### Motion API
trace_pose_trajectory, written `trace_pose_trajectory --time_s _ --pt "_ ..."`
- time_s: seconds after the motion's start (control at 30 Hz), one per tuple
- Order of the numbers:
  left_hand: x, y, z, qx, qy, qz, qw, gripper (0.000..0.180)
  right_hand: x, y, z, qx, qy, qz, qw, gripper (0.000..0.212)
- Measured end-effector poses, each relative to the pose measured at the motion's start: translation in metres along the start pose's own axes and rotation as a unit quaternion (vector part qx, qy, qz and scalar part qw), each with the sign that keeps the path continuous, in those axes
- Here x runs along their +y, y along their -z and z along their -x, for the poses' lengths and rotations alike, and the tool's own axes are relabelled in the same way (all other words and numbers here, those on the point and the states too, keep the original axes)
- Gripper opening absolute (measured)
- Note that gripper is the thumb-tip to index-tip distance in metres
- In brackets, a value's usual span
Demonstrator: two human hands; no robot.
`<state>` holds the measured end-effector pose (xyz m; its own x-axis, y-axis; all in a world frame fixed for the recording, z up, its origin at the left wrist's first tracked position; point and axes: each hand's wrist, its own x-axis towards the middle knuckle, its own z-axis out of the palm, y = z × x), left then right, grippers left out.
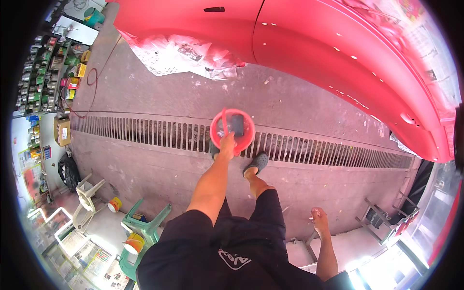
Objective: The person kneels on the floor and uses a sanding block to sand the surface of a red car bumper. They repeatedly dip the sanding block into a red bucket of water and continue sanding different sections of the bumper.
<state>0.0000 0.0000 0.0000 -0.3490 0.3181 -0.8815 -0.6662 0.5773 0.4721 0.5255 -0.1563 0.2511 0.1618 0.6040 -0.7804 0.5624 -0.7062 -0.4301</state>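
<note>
My left hand (227,143) is closed around the handle of a round red bucket (247,142). The bucket hangs in front of me, above the floor grating. Inside it lies a dark, rectangular thing (237,125), whose kind I cannot make out. Out to my right side hangs my right hand (318,220), fingers curled in and apart from everything near it. Nothing shows between those fingers, though the palm is hidden.
A red car body (309,53) with paper masking (179,55) stands ahead. A slotted drain grating (309,149) crosses the floor. Left are shelves of cans (46,72), a red hose (92,92), a white chair (87,198) and a green stool (150,222). A metal-framed stand (386,217) sits right.
</note>
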Motion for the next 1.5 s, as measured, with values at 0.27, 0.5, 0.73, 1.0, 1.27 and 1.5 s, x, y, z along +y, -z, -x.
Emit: trace_pose_trajectory --time_s 0.27,0.5,0.73,1.0,1.27,1.5 --pt "0.071 -0.140 -0.091 -0.083 -0.055 -0.103 0.990 0.025 -0.149 -0.047 -0.014 0.133 0.004 0.015 0.991 0.032" --pt "0.077 -0.167 -0.147 -0.157 -0.051 -0.157 0.974 0.026 -0.213 -0.097 -0.140 0.143 0.188 0.087 0.968 0.030" --pt "0.083 -0.149 -0.159 -0.139 -0.054 -0.176 0.973 0.028 -0.263 -0.166 -0.280 0.043 0.224 -0.002 0.974 0.034" --pt "0.068 -0.118 -0.186 0.036 -0.492 -0.339 0.801 0.036 -0.322 -0.297 -0.476 -0.003 0.238 -0.033 0.971 0.051" --pt "0.014 -0.181 -0.274 0.056 0.020 0.058 0.997 0.040 -0.300 -0.390 -0.605 0.053 0.045 -0.185 0.980 0.064" --pt "0.002 -0.204 -0.350 0.061 0.142 0.129 0.980 0.049 -0.266 -0.455 -0.676 0.003 -0.152 -0.473 0.868 0.050"
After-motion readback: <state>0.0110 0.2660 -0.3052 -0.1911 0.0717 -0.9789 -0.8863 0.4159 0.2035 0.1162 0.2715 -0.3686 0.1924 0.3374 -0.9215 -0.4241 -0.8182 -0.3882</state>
